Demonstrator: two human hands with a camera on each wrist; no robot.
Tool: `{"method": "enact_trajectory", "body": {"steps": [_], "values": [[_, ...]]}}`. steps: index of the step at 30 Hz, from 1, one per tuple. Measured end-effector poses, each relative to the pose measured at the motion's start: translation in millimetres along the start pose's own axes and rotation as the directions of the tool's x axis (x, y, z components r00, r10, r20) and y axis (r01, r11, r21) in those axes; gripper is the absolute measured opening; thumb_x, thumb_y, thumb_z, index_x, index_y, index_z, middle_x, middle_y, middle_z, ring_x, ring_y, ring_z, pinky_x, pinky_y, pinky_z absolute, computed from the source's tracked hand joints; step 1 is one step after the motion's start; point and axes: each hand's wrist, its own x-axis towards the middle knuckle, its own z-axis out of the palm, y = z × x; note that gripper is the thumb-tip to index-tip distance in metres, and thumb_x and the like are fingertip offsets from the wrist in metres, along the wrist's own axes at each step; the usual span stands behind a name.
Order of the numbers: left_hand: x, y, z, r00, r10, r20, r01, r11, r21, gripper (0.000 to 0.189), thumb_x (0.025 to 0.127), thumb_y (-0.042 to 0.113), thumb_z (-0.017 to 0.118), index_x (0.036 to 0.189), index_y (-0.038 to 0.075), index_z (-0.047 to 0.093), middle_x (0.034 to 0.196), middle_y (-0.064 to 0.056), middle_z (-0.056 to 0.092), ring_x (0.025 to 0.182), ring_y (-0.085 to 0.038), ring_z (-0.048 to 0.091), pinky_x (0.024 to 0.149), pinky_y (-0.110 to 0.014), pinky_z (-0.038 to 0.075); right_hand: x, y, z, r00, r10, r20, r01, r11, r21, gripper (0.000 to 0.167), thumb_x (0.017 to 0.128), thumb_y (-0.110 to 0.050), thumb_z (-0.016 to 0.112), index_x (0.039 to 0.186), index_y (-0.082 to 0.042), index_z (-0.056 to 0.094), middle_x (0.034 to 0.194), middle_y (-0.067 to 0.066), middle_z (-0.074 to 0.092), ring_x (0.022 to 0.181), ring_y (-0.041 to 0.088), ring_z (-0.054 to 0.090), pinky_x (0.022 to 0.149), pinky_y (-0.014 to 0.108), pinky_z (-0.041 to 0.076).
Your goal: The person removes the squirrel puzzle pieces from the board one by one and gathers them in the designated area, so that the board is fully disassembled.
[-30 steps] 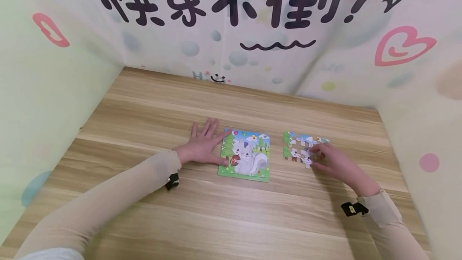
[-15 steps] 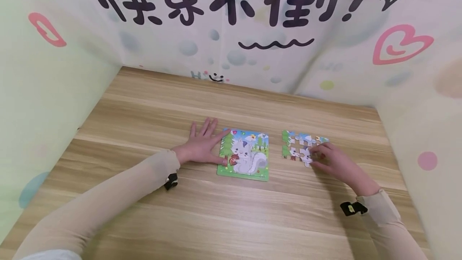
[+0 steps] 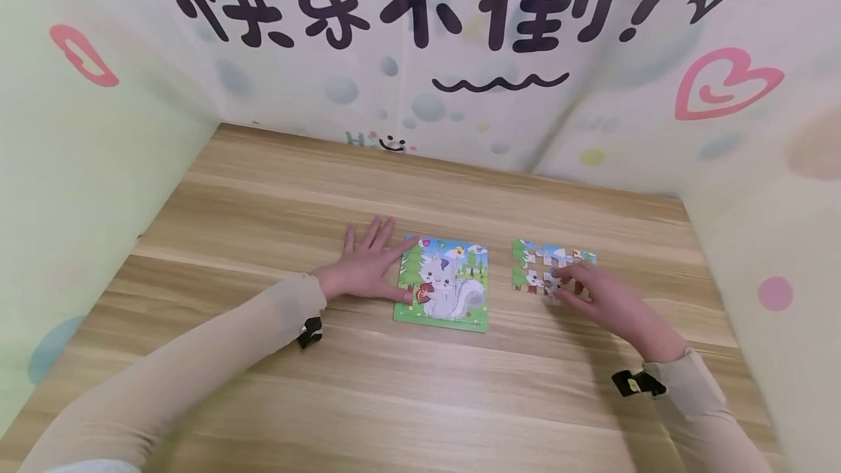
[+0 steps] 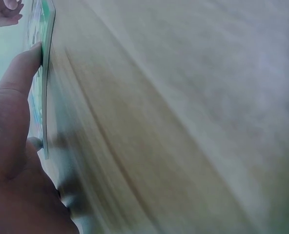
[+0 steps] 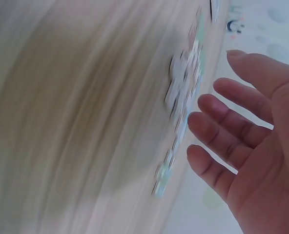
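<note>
A square puzzle board (image 3: 453, 298) with a squirrel picture lies flat on the table. My left hand (image 3: 360, 270) rests at the board's left side with fingers spread. In the left wrist view its thumb (image 4: 25, 70) touches the edge of the board (image 4: 48, 83). To the right of the board lies a group of jigsaw pieces (image 3: 522, 277), set in rows with gaps between them. Over the right part of this group is my right hand (image 3: 607, 303), hiding some pieces. In the right wrist view its fingers (image 5: 217, 134) are loosely bent above the pieces (image 5: 188, 78), with nothing visible between them and the thumb.
The wooden table (image 3: 394, 400) is enclosed by a printed cloth backdrop (image 3: 420, 93) at the back and pale sides. A black strap mount (image 3: 639, 383) sits at the right wrist, and a similar mount (image 3: 310, 332) at the left.
My right hand has shifted slightly left over the jigsaw pieces, covering more of the lower middle one. The left hand stays on the puzzle board's edge.
</note>
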Motion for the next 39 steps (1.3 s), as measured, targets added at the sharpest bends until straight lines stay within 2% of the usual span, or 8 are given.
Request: {"method": "enact_trajectory", "body": {"steps": [8, 12, 16, 21, 26, 33, 39], "values": [[-0.9, 1.1, -2.4, 1.000, -0.009, 0.009, 0.008, 1.000, 0.016, 0.111, 0.084, 0.072, 0.072, 0.169, 0.028, 0.016, 0.172, -0.024, -0.012, 0.157, -0.044, -0.019, 0.115, -0.074, -0.017, 22.9, -29.6, 11.2, 0.997, -0.023, 0.068, 0.019, 0.998, 0.061, 0.025, 0.100, -0.017, 0.072, 0.123, -0.008, 0.071, 0.109, 0.003, 0.068, 0.089, 0.013, 0.061, 0.077, 0.038, 0.056], [-1.3, 2.1, -3.1, 1.000, -0.013, 0.016, 0.012, 1.000, 0.013, 0.111, 0.084, 0.072, 0.072, 0.169, 0.029, 0.015, 0.172, -0.024, -0.013, 0.157, -0.043, -0.019, 0.115, -0.074, -0.018, 36.3, -46.1, 15.8, 0.994, -0.069, 0.080, 0.067, 0.997, 0.032, 0.026, 0.100, -0.019, 0.073, 0.123, -0.008, 0.070, 0.104, 0.002, 0.064, 0.082, 0.010, 0.058, 0.069, 0.031, 0.053], [-1.5, 1.7, -3.1, 1.000, -0.009, 0.013, 0.009, 1.000, 0.011, 0.111, 0.084, 0.072, 0.072, 0.169, 0.028, 0.015, 0.172, -0.024, -0.013, 0.157, -0.044, -0.019, 0.115, -0.074, -0.017, 48.7, -60.9, 22.0, 0.990, -0.103, 0.094, 0.103, 0.995, 0.011, 0.034, 0.098, -0.022, 0.075, 0.126, -0.006, 0.068, 0.106, 0.004, 0.064, 0.078, 0.010, 0.057, 0.066, 0.027, 0.051], [-1.8, 0.5, -1.4, 1.000, -0.003, 0.008, 0.003, 1.000, 0.002, 0.111, 0.084, 0.072, 0.073, 0.169, 0.028, 0.016, 0.172, -0.025, -0.012, 0.157, -0.045, -0.018, 0.114, -0.074, -0.018, 62.5, -74.8, 31.1, 0.980, -0.148, 0.131, 0.145, 0.989, 0.030, 0.049, 0.094, -0.026, 0.080, 0.134, -0.003, 0.064, 0.119, 0.012, 0.062, 0.080, 0.017, 0.058, 0.073, 0.033, 0.054], [1.4, -2.9, 3.0, 1.000, -0.004, 0.002, 0.004, 1.000, -0.011, 0.112, 0.083, 0.073, 0.072, 0.169, 0.029, 0.015, 0.172, -0.023, -0.015, 0.156, -0.042, -0.022, 0.114, -0.071, -0.023, 71.6, -86.5, 35.5, 0.972, -0.122, 0.200, 0.121, 0.993, 0.013, 0.060, 0.093, -0.030, 0.081, 0.142, -0.003, 0.059, 0.123, 0.014, 0.057, 0.081, 0.015, 0.053, 0.071, 0.031, 0.051], [3.1, -2.9, 1.4, 1.000, -0.006, 0.013, 0.006, 1.000, -0.005, 0.111, 0.084, 0.072, 0.072, 0.169, 0.029, 0.014, 0.172, -0.022, -0.017, 0.156, -0.042, -0.023, 0.114, -0.071, -0.023, 79.3, -98.0, 35.1, 0.956, -0.137, 0.258, 0.130, 0.991, 0.041, 0.063, 0.093, -0.017, 0.080, 0.147, 0.000, 0.051, 0.121, 0.017, 0.053, 0.087, 0.018, 0.051, 0.075, 0.033, 0.051], [0.8, -0.6, -0.4, 1.000, -0.003, 0.013, 0.003, 1.000, -0.012, 0.112, 0.084, 0.071, 0.073, 0.169, 0.027, 0.015, 0.172, -0.023, -0.015, 0.156, -0.043, -0.021, 0.114, -0.072, -0.022, 86.6, -105.9, 33.8, 0.937, -0.052, 0.344, 0.036, 0.998, 0.052, 0.058, 0.097, -0.012, 0.075, 0.147, -0.002, 0.049, 0.121, 0.017, 0.050, 0.086, 0.020, 0.051, 0.077, 0.033, 0.051]]}}
